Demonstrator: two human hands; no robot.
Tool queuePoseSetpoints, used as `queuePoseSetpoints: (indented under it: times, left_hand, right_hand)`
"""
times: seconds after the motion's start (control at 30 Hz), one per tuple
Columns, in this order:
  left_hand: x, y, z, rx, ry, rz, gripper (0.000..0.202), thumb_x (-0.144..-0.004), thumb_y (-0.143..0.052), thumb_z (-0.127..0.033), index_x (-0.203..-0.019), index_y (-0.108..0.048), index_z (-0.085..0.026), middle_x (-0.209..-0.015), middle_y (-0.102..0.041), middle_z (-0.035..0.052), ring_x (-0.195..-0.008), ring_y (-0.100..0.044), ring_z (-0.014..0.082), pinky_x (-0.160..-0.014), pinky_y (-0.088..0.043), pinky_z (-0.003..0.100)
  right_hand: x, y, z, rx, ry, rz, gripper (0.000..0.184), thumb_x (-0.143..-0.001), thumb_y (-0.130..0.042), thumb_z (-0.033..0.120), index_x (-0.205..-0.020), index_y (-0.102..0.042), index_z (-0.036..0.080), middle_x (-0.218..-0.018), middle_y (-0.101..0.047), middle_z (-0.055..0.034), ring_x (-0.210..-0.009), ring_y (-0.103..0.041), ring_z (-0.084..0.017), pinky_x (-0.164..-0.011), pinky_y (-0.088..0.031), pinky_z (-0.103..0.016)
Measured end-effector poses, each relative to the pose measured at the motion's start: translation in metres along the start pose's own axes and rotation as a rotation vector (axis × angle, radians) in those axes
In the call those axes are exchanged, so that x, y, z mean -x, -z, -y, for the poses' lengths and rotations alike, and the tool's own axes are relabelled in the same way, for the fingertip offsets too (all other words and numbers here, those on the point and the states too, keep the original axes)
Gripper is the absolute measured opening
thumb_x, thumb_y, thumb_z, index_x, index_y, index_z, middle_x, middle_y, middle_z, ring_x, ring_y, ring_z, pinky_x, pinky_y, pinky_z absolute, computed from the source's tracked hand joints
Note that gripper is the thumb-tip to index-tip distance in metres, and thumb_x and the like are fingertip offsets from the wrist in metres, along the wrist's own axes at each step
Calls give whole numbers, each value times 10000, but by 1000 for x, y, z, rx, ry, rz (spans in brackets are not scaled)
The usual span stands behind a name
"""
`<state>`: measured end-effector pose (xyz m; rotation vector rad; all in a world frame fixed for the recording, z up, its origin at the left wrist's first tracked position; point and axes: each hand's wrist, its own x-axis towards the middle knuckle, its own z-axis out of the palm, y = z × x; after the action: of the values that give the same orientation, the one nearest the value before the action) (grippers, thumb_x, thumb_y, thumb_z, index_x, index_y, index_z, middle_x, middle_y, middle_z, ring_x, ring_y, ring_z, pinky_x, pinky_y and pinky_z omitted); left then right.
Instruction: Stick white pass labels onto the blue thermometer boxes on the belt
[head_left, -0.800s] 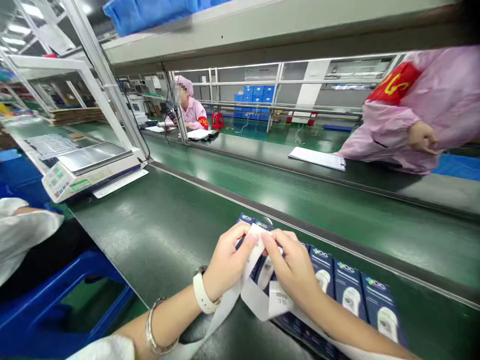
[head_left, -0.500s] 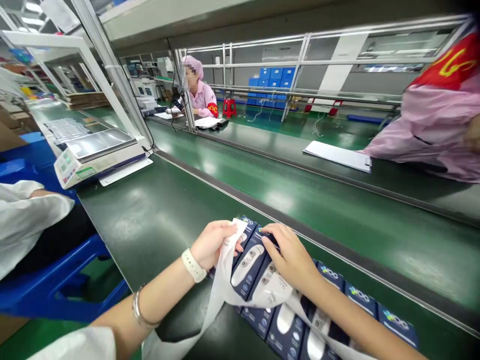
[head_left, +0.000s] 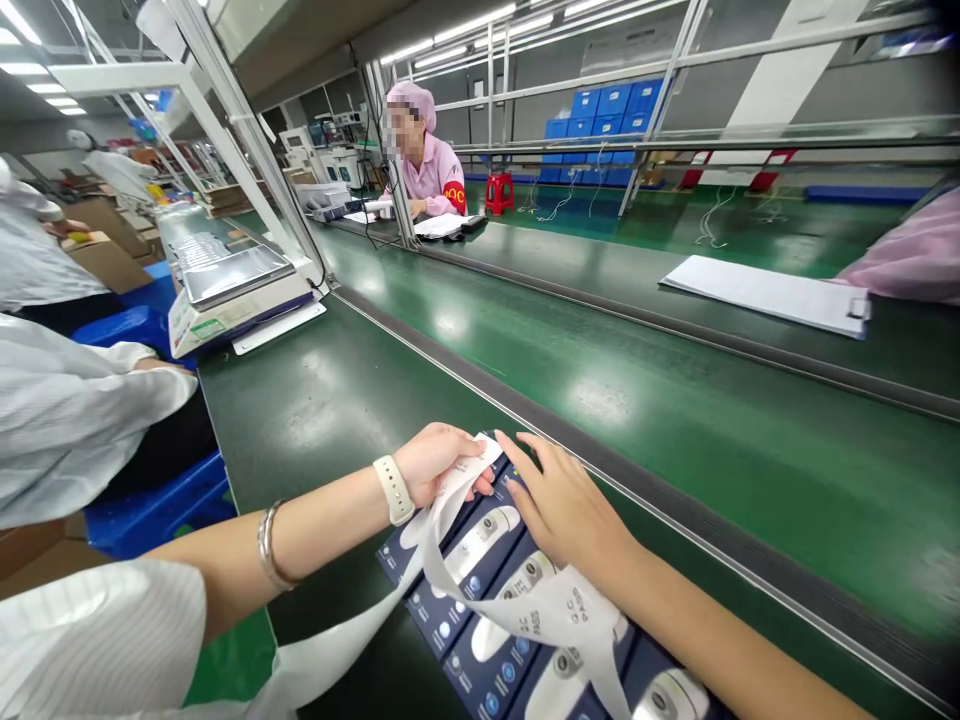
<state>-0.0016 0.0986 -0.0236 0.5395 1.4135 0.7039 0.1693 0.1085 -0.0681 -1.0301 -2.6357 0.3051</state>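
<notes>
Okay, the person's left hand (head_left: pixel 439 467) pinches a white QC PASS paper strip (head_left: pixel 544 600) in a narrow grip, while the right hand (head_left: pixel 562 505) lies open, fingers spread, on dark blue boxes (head_left: pixel 480 610), at least five showing. The strip drapes across them and trails past the belt's near edge. Right of the boxes, a metal rail (head_left: pixel 675 510) runs close by; left, open green conveyor belt (head_left: pixel 315 420) stretches toward one weighing scale (head_left: pixel 232 300).

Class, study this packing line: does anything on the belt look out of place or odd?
The white QC PASS label strip looks odd: held in the left hand, it sprawls loosely over the blue product boxes and trails across the green conveyor belt rather than lying flat.
</notes>
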Motion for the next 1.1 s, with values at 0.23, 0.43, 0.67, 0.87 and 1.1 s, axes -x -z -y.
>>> queuePoseSetpoints:
  times: [0.23, 0.43, 0.67, 0.87, 1.1]
  left_hand:
    - [6, 0, 1, -68, 17, -48, 326, -825, -486, -280, -553, -519, -102, -394, -524, 35, -280, -449, 92, -253, -297, 161]
    - [17, 13, 11, -87, -52, -27, 365, -832, -474, -345, -545, -494, -121, -407, -547, 37, -293, -473, 97, -286, -348, 167]
    - [15, 20, 18, -17, -77, 23, 298, -826, -476, -352, -612, -472, -143, -433, -548, 26, -314, -486, 112, -312, -373, 191]
    - [31, 9, 20, 85, -352, 155, 285, -793, -529, -415, -685, -480, -156, -559, -574, 7, -448, -519, 92, -447, -411, 198]
    - [42, -10, 29, 5, -639, 159, 156, -769, -595, -288, -831, -570, -147, -763, -609, 25, -691, -559, 116, -637, -427, 217]
  right_hand:
    - [-1, -1, 1, 109, 57, -23, 420, -882, -318, 222, -1287, -425, 184, -1194, -478, -144, -1048, -443, -273, -816, -405, -417]
    - [-7, 2, 5, 163, 11, -26, 405, -896, -320, 361, -1269, -447, 263, -1215, -480, -122, -1070, -437, -279, -834, -374, -437]
    - [-29, -2, 0, 54, -167, 21, 382, -880, -342, 454, -924, -660, 247, -1011, -564, -79, -960, -496, -236, -786, -399, -397]
    - [-13, 12, 26, -426, -210, -319, 304, -879, -396, 362, -1110, -517, 205, -1033, -568, -69, -1017, -490, -193, -884, -382, -376]
    - [15, 21, 58, -1039, -379, -369, 203, -843, -483, 354, -995, -504, 221, -916, -592, -31, -836, -562, -148, -732, -467, -288]
